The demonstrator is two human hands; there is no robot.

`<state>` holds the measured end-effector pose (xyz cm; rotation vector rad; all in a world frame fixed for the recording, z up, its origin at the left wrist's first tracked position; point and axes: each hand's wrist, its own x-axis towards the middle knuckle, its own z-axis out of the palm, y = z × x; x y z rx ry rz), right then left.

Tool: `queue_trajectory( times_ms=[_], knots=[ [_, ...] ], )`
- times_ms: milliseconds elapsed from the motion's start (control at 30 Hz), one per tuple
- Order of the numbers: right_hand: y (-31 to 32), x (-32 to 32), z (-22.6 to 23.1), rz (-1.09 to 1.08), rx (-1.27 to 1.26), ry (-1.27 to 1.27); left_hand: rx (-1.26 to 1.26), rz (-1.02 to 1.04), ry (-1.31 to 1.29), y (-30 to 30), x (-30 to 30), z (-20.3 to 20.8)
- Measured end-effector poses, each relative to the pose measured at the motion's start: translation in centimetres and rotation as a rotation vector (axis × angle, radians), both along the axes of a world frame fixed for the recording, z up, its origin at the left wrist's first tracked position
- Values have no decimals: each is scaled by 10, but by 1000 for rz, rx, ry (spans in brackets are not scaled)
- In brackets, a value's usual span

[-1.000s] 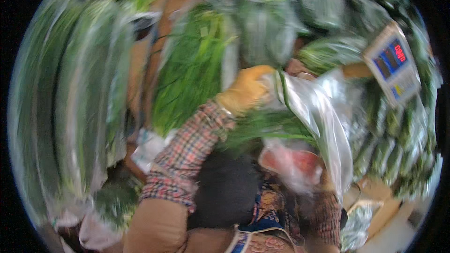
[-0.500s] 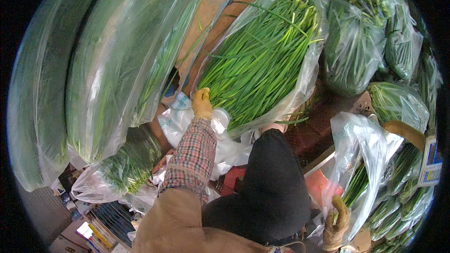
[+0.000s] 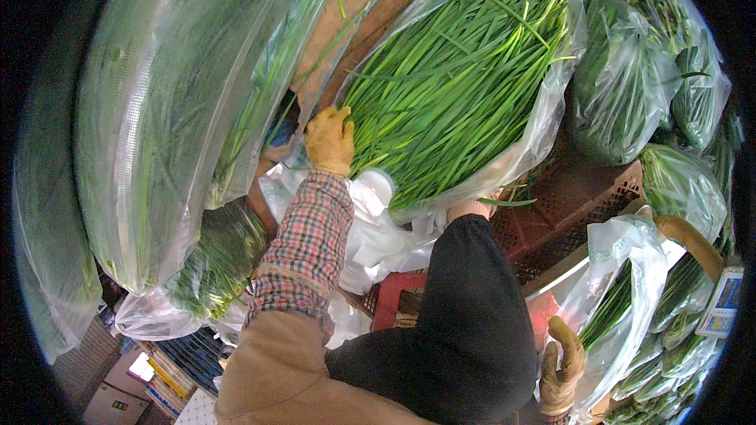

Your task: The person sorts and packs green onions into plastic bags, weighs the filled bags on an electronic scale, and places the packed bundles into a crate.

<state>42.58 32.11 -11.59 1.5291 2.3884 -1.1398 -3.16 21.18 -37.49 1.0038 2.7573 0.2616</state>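
A large heap of long green leaves, looking like garlic chives [image 3: 465, 86], lies in an opened clear plastic bag [image 3: 543, 122] in front of me. My left hand [image 3: 329, 142], in a tan glove, rests against the heap's left edge, its fingers slightly bent and a little apart; some fingertips are hidden by the leaves. At lower right my right hand [image 3: 561, 366], gloved alike, has its fingers apart and is empty. Beside it stands an upright clear bag [image 3: 630, 248] holding a smaller bunch of chives [image 3: 608, 311].
Long bags of greens [image 3: 181, 94] fill the left. Several bagged bunches [image 3: 622, 79] are piled at right, near a scale with a blue display [image 3: 722, 299]. A brown plastic crate [image 3: 583, 205] sits right of my knee; crumpled white plastic [image 3: 386, 248] lies under my left sleeve.
My left hand has moved up along the heap's edge, and its fingers look less curled. My right hand has opened and stands slightly away from the upright bag. The view has shifted a little.
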Motion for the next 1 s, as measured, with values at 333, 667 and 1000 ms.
queue_trajectory(
  times_ms=[333, 667, 1000],
  knots=[
    [-5, -3, -12, 29, -38, 53, -58, -238, -95, 22, -17, -12],
    [-1, -1, -14, -45, -69, 41, 262, -149, -63, -5, -25, -20],
    [-1, -2, -21, 1, -77, 27, 475, -278, -220, 18, -10, -15]
  ],
)
